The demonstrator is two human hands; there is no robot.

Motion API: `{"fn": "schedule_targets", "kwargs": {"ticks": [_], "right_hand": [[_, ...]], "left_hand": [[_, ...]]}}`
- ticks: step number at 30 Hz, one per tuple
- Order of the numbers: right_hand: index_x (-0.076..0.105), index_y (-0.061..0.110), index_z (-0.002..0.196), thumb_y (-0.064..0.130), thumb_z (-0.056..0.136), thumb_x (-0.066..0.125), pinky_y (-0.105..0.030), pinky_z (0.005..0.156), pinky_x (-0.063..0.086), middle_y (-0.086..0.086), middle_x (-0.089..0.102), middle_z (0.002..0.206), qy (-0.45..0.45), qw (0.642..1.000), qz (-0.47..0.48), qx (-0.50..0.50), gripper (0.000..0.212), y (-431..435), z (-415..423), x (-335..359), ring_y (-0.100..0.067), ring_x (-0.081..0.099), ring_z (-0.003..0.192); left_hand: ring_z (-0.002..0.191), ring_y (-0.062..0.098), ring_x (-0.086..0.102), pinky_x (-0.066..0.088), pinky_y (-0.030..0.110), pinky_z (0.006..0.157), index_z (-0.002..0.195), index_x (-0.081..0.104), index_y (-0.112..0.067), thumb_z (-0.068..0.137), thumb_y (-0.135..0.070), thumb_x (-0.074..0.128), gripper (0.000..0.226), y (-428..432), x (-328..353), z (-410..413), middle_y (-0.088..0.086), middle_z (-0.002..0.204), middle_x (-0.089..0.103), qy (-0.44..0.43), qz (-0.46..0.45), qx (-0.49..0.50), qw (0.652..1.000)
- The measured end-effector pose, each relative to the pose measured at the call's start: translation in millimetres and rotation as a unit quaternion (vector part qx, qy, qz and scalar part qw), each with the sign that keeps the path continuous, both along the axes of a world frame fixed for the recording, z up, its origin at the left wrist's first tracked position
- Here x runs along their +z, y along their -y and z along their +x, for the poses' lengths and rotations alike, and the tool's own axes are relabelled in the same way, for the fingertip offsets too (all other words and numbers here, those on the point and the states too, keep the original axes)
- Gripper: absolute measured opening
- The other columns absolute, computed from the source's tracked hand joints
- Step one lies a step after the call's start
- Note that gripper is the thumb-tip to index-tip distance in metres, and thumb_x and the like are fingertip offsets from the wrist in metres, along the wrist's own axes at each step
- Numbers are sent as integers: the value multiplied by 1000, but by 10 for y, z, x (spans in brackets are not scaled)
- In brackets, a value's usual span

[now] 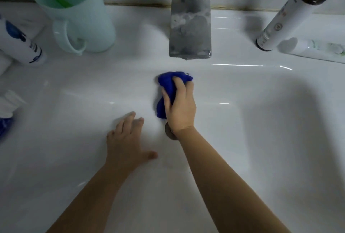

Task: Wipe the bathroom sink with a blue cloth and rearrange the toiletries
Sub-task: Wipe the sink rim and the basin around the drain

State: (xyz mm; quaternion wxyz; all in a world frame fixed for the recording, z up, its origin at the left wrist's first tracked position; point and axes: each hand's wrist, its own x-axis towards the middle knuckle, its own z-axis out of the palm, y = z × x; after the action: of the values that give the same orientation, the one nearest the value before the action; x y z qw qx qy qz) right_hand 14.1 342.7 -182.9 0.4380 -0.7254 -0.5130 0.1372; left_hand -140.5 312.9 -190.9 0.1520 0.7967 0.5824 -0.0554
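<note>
Right hand grips blue cloth; bottle label blurred.

A blue cloth is gripped by the right hand and pressed against the white sink, below the faucet at 12 o'clock. The left hand is laid flat with fingers spread, at 7 o'clock of the cloth. A pale green mug is seen at 10 o'clock and a white bottle at 2 o'clock.
</note>
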Motion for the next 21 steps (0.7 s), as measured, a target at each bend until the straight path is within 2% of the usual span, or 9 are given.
{"fn": "schedule_targets", "kwargs": {"ticks": [2,4,6,8,12,14,16,19,21], "right_hand": [[49,4,123,13,87,57,-32,73,45,-17,48,115,13,1000,9,0,38,-9,122,63,-30,56,90],[48,4,123,14,88,56,-25,75,40,-17,47,116,-16,996,15,-90,38,48,480,153,-21,53,90],[46,2,125,15,89,54,-14,74,31,-20,46,117,-13,983,31,-183,39,123,829,246,-18,49,91],[47,2,127,15,89,53,-14,73,30,-22,47,117,-6,975,42,-217,41,89,831,264,-21,48,95],[55,7,122,24,86,54,-20,66,35,-21,52,107,48,994,58,-76,40,-95,232,318,-18,49,84],[57,12,121,27,85,56,-20,60,35,-18,54,103,99,994,42,-16,39,-46,265,367,-19,52,77],[55,14,124,26,87,57,-21,65,35,-17,54,109,94,994,22,-56,39,52,586,471,-21,52,85],[49,19,128,29,91,49,-17,74,29,-12,52,118,35,979,-56,-192,38,97,1109,718,-27,53,99],[51,18,124,30,91,47,-24,73,29,-13,51,117,70,972,-118,-192,36,-19,1099,851,-34,54,97]], "left_hand": [[109,38,56,48,52,76,118,60,-10,43,-84,36,108,-15,-13,-45,16,132,52,3,-4,-16,1000],[103,39,59,49,53,71,113,62,-9,43,-82,39,104,-13,-13,-80,17,127,56,12,-6,-22,1000],[114,38,52,45,52,80,120,58,-10,43,-76,56,101,-9,37,-62,14,135,49,33,-9,-23,999],[127,34,40,38,48,92,130,49,-13,45,-62,77,102,-16,75,-48,9,146,36,26,-29,-8,999],[104,40,58,49,52,74,113,61,-8,26,-62,82,105,-20,-12,-118,17,128,55,10,-12,-30,999],[104,41,58,49,53,74,112,62,-6,23,-57,86,105,-18,-46,-131,18,127,56,23,-1,-24,999],[111,40,54,46,52,80,117,59,-7,28,-54,86,104,5,-26,-109,17,133,51,36,0,-24,999],[133,28,30,30,43,99,137,41,-17,50,-54,81,102,10,24,-68,4,152,24,49,-5,-11,999],[136,24,24,26,41,101,139,37,-19,53,-54,79,102,17,8,-57,1,153,18,51,-4,3,999]]}}
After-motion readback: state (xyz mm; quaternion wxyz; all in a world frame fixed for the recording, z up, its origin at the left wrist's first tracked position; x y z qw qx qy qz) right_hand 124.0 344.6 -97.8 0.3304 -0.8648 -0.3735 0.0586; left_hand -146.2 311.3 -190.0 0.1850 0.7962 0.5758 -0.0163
